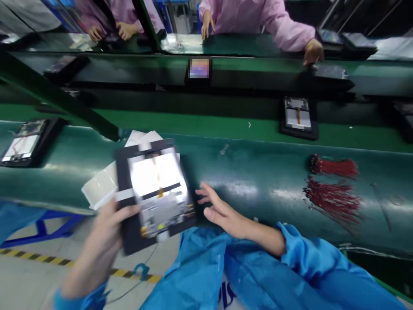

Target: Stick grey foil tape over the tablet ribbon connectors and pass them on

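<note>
My left hand (106,232) grips the lower left edge of an opened tablet-like device in a black frame (155,193), its white back panel and circuit board facing up, tilted over the near edge of the green workbench. My right hand (219,211) hovers just right of the device with fingers spread, holding nothing. White sheets (103,183) lie under and behind the device. Motion blur smears the device.
Two bundles of red wires (332,191) lie on the bench at right. More opened devices (298,116) sit on the green conveyor (226,125), another at far left (24,142). People in pink sleeves (284,26) work across the line. Yellow-black floor tape (48,258) runs below.
</note>
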`<state>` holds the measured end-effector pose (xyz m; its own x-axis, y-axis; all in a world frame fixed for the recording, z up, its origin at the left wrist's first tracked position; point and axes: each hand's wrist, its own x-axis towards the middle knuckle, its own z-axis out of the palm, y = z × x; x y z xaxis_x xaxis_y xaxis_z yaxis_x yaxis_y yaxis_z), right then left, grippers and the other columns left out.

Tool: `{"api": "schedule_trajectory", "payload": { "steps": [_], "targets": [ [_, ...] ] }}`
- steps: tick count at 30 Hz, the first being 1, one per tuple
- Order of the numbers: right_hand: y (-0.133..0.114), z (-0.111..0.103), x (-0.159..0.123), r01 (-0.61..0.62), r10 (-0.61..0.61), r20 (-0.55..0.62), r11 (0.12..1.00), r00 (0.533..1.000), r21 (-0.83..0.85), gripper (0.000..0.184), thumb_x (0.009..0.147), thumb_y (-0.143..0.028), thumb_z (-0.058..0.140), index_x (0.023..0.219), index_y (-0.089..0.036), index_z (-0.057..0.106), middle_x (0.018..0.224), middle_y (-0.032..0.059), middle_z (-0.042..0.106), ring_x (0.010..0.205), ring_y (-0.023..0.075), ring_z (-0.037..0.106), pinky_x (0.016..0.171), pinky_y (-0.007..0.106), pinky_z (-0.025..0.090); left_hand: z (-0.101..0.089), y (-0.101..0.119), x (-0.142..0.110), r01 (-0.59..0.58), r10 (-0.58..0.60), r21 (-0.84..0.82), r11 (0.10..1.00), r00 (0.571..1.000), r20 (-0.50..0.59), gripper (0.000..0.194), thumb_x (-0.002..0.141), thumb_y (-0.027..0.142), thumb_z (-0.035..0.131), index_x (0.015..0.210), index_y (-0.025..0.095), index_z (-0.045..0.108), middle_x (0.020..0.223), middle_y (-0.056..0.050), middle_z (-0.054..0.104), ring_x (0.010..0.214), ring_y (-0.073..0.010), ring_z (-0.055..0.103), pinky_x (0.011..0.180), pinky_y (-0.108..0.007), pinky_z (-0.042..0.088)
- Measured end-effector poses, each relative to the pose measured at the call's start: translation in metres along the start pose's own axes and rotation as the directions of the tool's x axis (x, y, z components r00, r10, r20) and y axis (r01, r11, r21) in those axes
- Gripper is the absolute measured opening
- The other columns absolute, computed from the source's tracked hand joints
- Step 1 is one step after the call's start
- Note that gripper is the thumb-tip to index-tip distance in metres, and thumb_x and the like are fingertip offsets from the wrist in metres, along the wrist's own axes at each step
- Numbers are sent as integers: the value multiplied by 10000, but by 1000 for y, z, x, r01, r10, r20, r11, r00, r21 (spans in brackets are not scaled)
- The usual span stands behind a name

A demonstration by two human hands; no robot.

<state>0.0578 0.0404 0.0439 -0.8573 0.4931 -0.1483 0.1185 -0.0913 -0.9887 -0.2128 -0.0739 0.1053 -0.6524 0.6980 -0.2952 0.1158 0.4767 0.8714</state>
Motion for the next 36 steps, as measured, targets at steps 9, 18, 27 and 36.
{"api": "schedule_trajectory", "payload": {
  "steps": [9, 18, 27, 36],
  "targets": [
    [16, -171, -42, -91, 164, -456, 980, 875, 177, 849, 639, -601, 945, 1340, -188, 704, 1256, 115, 800, 1036, 248, 775, 1008, 450, 617, 179, -14, -40, -155, 226, -186, 970, 855, 466, 532, 803, 591, 766, 1196, 262, 628, 1093, -95, 779, 952, -264, 755, 774, -380, 638],
    [-34, -289, 34, -69, 229, 112, 660, 967, -748, 501, 893, -452, 745, 1249, -101, 767, 1132, -42, 759, 1035, 154, 720, 1006, 403, 521, 165, 10, 20, -735, 567, 372, 567, 675, 472, 420, 920, 391, 638, 1307, 232, 666, 1480, -126, 601, 1404, -353, 522, 1211, -570, 431],
    [-27, -150, -69, -305, 138, -276, 290, 951, -907, 319, 1013, -358, 630, 802, -143, 736, 799, 99, 702, 889, 287, 699, 849, 419, 509, 187, -2, 51, -763, 425, 383, 522, 621, 659, 1030, 860, 383, 778, 1698, 181, 214, 1744, -214, 264, 1601, -459, 252, 1283, -680, 284],
    [14, -106, -74, -561, 153, -559, 450, 815, -695, 292, 1050, -315, 537, 1208, -111, 675, 1244, 168, 671, 1037, 286, 695, 844, 382, 527, 172, -13, 24, -726, 373, 364, 584, 638, 674, 1044, 776, 504, 812, 1644, 223, 306, 1359, -170, 577, 1234, -406, 601, 1107, -598, 514]
  ]
}}
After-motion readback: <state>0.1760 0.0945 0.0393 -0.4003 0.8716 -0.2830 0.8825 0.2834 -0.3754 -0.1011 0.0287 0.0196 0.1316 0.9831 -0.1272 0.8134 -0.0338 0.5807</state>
